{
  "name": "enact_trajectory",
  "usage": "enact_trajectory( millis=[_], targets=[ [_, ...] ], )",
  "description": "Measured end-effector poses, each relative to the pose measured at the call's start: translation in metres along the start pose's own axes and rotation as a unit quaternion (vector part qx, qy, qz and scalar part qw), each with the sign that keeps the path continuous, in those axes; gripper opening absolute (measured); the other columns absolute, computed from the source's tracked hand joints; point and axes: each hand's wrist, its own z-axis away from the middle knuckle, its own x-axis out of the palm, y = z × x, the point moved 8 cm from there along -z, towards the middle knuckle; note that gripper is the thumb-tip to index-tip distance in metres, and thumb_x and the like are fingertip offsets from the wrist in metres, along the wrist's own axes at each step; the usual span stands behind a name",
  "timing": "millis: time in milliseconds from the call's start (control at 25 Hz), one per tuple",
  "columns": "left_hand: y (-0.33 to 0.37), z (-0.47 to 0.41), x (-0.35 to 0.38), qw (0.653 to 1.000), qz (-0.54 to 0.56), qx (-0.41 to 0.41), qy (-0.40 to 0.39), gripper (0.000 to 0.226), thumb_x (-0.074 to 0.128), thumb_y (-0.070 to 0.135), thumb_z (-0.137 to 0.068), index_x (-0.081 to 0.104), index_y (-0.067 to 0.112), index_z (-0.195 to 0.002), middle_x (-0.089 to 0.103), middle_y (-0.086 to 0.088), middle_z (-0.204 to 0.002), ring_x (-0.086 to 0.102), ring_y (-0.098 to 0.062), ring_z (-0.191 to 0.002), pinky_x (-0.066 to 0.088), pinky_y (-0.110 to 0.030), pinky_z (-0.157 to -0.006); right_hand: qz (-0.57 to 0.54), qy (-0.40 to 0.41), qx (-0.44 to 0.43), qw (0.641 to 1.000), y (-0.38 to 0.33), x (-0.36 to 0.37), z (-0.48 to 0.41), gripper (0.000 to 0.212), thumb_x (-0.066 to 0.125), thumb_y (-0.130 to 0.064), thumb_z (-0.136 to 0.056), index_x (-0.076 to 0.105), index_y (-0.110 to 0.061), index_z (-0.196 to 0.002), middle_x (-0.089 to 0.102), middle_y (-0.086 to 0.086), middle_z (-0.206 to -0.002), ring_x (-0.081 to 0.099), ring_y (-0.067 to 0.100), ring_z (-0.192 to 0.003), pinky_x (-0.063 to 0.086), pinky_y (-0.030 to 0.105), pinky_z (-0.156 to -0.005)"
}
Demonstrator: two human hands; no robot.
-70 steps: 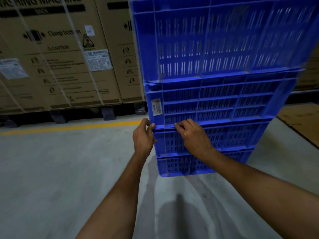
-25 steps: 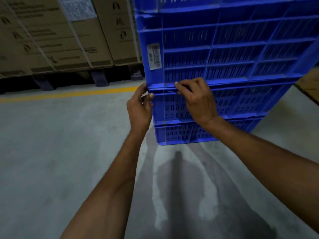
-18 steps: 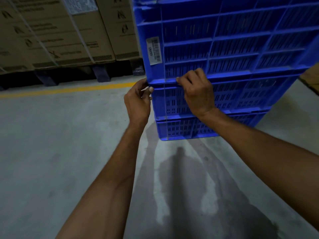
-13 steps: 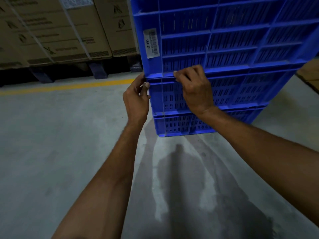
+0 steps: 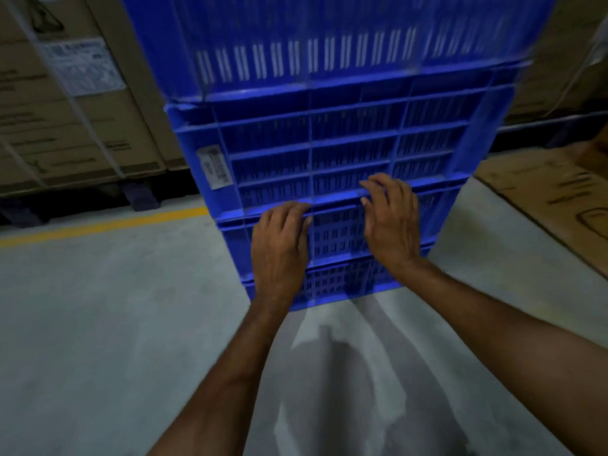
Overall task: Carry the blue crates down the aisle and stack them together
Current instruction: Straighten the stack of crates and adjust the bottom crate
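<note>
Concrete floor [image 5: 98, 324], cartons [image 5: 82, 126] behind blue crates [image 5: 329, 143]; left hand [image 5: 279, 248], right hand [image 5: 391, 225] clasped on a rim.

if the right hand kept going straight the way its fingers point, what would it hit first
The right hand grips a rim in the blue crate stack, so it would likely press at once into the slotted wall of the labelled crate just above its fingers.
</note>
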Motion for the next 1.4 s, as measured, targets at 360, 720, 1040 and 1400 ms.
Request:
enact_trajectory(
  millis=[360,720,1040,1400],
  targets=[
    [-0.019,-0.019,0.017,0.979,-0.189,0.057,-0.052,0.039,0.072,0.002,-0.084,0.07,0.014,-0.121,0.065,-0.004,-0.101,0.053,-0.029,-0.085,0.041,-0.038,-0.058,0.057,-0.008,-0.149,0.987,0.01,0.014,-0.014,0.005,0.073,-0.006,-0.09,0.068,-0.007,-0.091,0.06,0.01,-0.082,0.056,0.03,-0.076,0.048,0.042,-0.067],
    [0.019,-0.048,-0.006,0.975,-0.193,0.086,-0.063,0.019,0.069,0.034,-0.096,0.071,0.015,-0.101,0.065,-0.003,-0.097,0.059,-0.027,-0.082,0.047,-0.039,-0.054,-0.037,-0.004,-0.148,0.988,0.011,-0.033,-0.051,0.012,0.069,-0.018,-0.096,0.072,-0.008,-0.101,0.068,0.008,-0.099,0.061,0.029,-0.088,0.051,0.042,-0.074],
    [0.11,-0.166,-0.02,0.966,-0.193,0.157,0.068,0.029,0.058,0.022,-0.104,0.064,0.014,-0.13,0.065,-0.007,-0.121,0.057,-0.032,-0.103,0.05,-0.044,-0.076,0.049,0.107,-0.073,0.99,0.089,-0.099,-0.139,0.033,0.059,-0.008,-0.1,0.063,-0.011,-0.133,0.066,0.009,-0.119,0.059,0.032,-0.107,0.045,0.045,-0.089],
    [0.106,-0.164,-0.023,0.967,-0.161,0.135,0.144,0.02,0.06,0.024,-0.103,0.076,0.016,-0.11,0.065,-0.003,-0.088,0.051,-0.028,-0.076,0.04,-0.039,-0.055,0.088,0.175,-0.121,0.973,0.087,-0.104,-0.142,0.017,0.061,-0.007,-0.099,0.074,-0.005,-0.109,0.067,0.011,-0.086,0.062,0.032,-0.077,0.053,0.042,-0.069]
  ],
)
